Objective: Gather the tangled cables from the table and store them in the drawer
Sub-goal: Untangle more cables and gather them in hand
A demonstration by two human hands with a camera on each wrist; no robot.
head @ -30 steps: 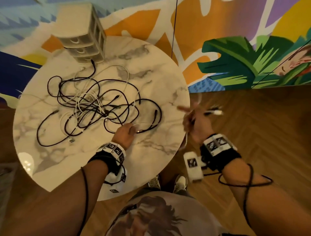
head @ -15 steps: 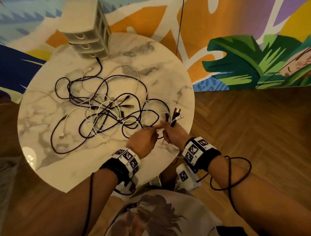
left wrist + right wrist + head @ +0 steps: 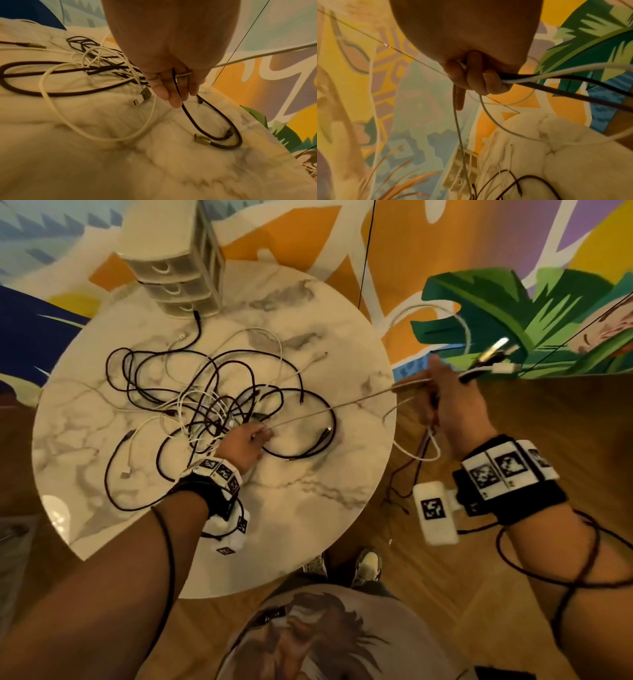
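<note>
A tangle of black and white cables (image 3: pixel 212 405) lies on the round marble table (image 3: pixel 291 508). My left hand (image 3: pixel 246 440) rests at the tangle's near right side. Its fingers (image 3: pixel 173 88) pinch a white cable (image 3: pixel 342 405), and a black cable (image 3: pixel 187 115) runs between them. That white cable stretches taut to my right hand (image 3: pixel 448 402), raised beyond the table's right edge. The right hand (image 3: pixel 476 79) grips a bundle of black and white cables, with connector ends (image 3: pixel 493 361) sticking out past it. A small white drawer unit (image 3: pixel 178 268) stands at the far edge, its drawers closed.
Loops of cable (image 3: pixel 418 453) hang from my right hand over the wooden floor (image 3: pixel 513 594). A painted mural wall (image 3: pixel 513 302) rises behind the table. My shoes (image 3: pixel 368 563) stand by the near edge of the table.
Half a second ago both hands met at the table's right front. My right hand has pulled away to the right and up, drawing the white cable taut; my left hand has gone back to the tangle.
</note>
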